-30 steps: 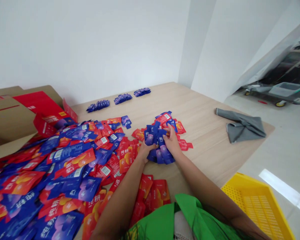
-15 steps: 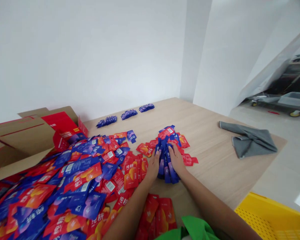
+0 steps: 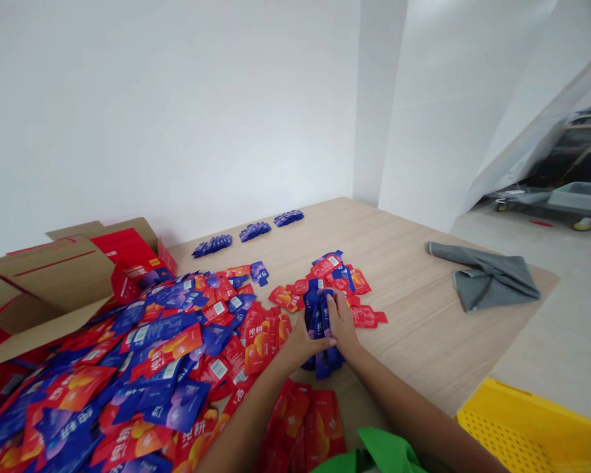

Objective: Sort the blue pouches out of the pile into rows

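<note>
Nearest, at the lower right, a yellow crate [image 3: 522,399] sits beside the table [image 3: 398,263], so a pouch knocked that way could probably drop over the edge. Loose red pouches [image 3: 324,427] lie close to the left forearm, where a dragging sleeve or wrist might shift them. Just beyond, the left hand [image 3: 295,343] and the right hand [image 3: 343,323] press a bundle of blue pouches [image 3: 319,322] from both sides on the table; the right fingers curl over its far right side, the left thumb lies across its front, and the other left fingers are mostly hidden. Since the film looks slick, uneven squeezing could make the bundle fan out or pop a middle pouch loose. To the left, a mixed heap [image 3: 167,355] reaches almost to the left hand, and a spill from it could put red among the blue. Beyond the bundle, a small red-and-blue cluster [image 3: 326,264] lies so near that a forward push could tangle the two. Farthest, three blue stacks [image 3: 255,230] seem safe unless an overlong reach clips them.
</note>
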A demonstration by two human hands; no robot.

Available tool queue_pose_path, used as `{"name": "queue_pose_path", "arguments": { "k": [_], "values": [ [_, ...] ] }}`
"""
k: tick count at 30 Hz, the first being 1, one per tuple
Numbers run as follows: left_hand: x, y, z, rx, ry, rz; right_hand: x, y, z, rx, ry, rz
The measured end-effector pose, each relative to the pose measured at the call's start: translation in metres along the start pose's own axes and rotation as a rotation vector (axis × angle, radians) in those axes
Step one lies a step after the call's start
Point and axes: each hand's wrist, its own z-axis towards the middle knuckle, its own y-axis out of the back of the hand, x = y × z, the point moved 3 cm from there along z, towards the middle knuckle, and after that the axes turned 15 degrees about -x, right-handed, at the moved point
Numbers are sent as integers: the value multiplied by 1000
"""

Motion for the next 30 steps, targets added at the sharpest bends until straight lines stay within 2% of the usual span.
{"name": "queue_pose_path", "arguments": {
  "k": [4, 9, 12, 18, 20, 24, 27, 30],
  "values": [
    [-4, -1, -9, -33, 23, 39, 9, 1, -6, -1, -6, 10],
    [-4, 2, -17, -172, 112, -68, 12, 1, -10, 38, -63, 33],
    [1, 8, -22, -219, 202, -179, 4, 3, -11, 139, -129, 32],
    [19, 11, -26, -267, 331, -352, -15, 20, -22, 447, -216, -91],
    [24, 8, -24, -271, 344, -389, -19, 22, -28, 462, -223, -67],
    [22, 3, -21, -312, 291, -340, -20, 17, -39, 381, -305, 67],
    [8, 4, -22, -372, 183, -200, -8, 15, -42, 401, -395, 157],
    [-13, 10, -25, -429, 34, -102, 14, 23, -38, 382, -300, 207]
  ]
}}
